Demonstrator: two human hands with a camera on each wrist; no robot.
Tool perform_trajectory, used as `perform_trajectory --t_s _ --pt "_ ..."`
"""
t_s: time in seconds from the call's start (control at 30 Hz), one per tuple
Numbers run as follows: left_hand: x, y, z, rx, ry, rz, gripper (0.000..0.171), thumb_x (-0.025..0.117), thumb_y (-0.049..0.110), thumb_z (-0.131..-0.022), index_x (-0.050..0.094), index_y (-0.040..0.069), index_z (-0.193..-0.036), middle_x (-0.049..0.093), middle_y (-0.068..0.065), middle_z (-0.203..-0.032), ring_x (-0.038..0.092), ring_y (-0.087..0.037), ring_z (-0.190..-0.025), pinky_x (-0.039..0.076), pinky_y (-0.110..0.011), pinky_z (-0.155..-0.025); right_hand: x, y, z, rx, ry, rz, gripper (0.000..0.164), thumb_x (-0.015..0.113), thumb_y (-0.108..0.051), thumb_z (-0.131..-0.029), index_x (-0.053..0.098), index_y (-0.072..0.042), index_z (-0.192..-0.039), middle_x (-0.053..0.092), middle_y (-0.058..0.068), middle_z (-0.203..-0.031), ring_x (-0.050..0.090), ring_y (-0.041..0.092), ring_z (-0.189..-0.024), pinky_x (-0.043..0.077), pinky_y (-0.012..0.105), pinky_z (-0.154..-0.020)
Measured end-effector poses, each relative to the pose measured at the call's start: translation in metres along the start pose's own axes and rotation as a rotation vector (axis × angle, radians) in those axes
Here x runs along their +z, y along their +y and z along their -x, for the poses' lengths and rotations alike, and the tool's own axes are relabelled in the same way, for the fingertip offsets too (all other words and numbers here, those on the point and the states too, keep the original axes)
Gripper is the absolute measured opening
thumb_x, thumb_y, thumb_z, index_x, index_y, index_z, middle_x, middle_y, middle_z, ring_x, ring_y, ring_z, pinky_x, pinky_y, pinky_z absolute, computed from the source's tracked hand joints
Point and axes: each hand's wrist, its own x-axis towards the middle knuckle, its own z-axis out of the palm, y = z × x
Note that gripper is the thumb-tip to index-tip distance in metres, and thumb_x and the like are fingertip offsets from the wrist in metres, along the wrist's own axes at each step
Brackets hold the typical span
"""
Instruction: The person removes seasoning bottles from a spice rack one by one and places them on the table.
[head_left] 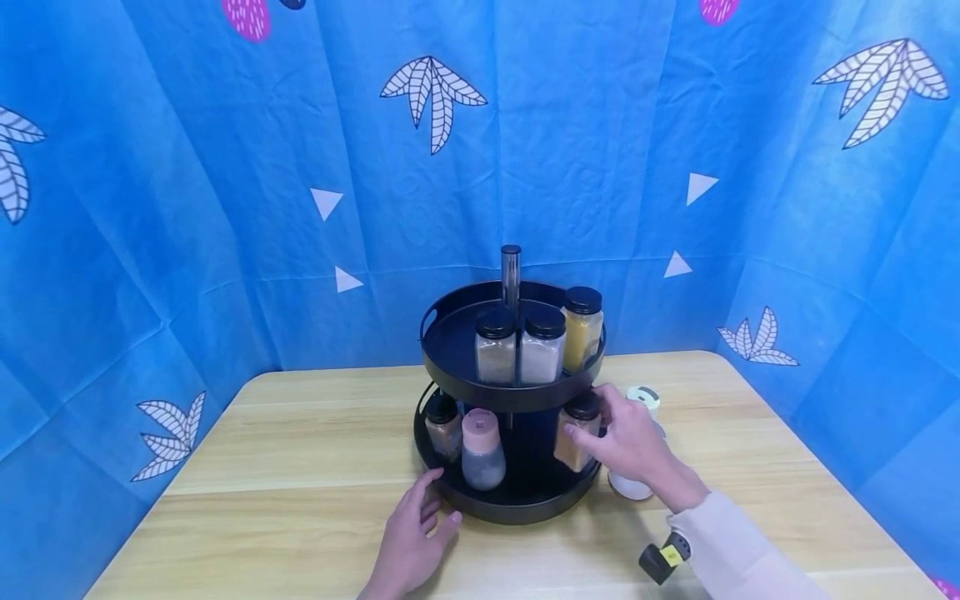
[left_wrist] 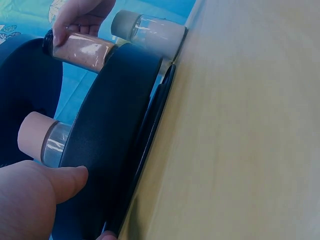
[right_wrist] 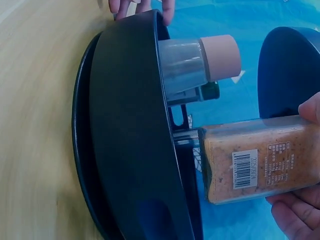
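My right hand (head_left: 630, 437) grips a square spice jar (right_wrist: 255, 160) of orange-brown seasoning near its black lid. The jar is tilted, its base just above the lower tier's rim in the right wrist view. Below it is the lower tray (head_left: 517, 510) of a black two-tier rack. At that tray's front left, my left hand (head_left: 412, 537) has relaxed fingers at the rim; its thumb (left_wrist: 72, 182) overlaps the outer wall. A pink-capped bottle (head_left: 482, 450) and a black-lidded jar (head_left: 444, 429) stand on the lower tray.
Three black-lidded jars, one with yellow contents (head_left: 582, 333), stand on the upper tray (head_left: 457, 333). A pale-capped white bottle (head_left: 630, 486) is on the wooden table (head_left: 315, 450), partly behind my right hand. Blue patterned cloth (head_left: 570, 150) encloses the table's back and sides.
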Motion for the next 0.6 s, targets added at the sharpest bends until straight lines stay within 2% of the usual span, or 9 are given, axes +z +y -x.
perform_trajectory --t_s 0.3,0.43,0.6 --pt "0.0 0.0 0.0 -0.003 -0.003 0.005 0.063 0.069 0.017 -0.085 0.038 0.015 -0.14 0.036 -0.028 -0.144 0.054 -0.039 -0.116 0.051 -0.045 -0.093 -0.006 0.005 -0.001 -0.047 0.055 -0.005 0.039 0.077 -0.025 -0.075 0.056 -0.004 -0.099 0.064 0.002 -0.07 0.055 0.013 -0.06 0.047 0.029 -0.05" --pt "0.0 -0.001 0.0 -0.005 0.002 0.006 0.064 0.069 0.017 -0.085 0.038 0.016 -0.14 0.036 -0.027 -0.145 0.054 -0.039 -0.116 0.051 -0.044 -0.093 -0.01 0.007 -0.001 -0.042 0.063 0.002 0.038 0.077 -0.024 -0.075 0.056 -0.004 -0.099 0.062 0.001 -0.069 0.054 0.014 -0.06 0.046 0.03 -0.051" --pt "0.0 -0.002 0.001 0.025 0.004 0.013 0.064 0.07 0.018 -0.085 0.038 0.015 -0.14 0.036 -0.029 -0.144 0.054 -0.041 -0.115 0.052 -0.045 -0.093 -0.014 0.008 -0.001 -0.027 0.063 0.02 0.038 0.077 -0.025 -0.075 0.055 -0.005 -0.099 0.06 0.002 -0.069 0.052 0.015 -0.06 0.044 0.03 -0.05"
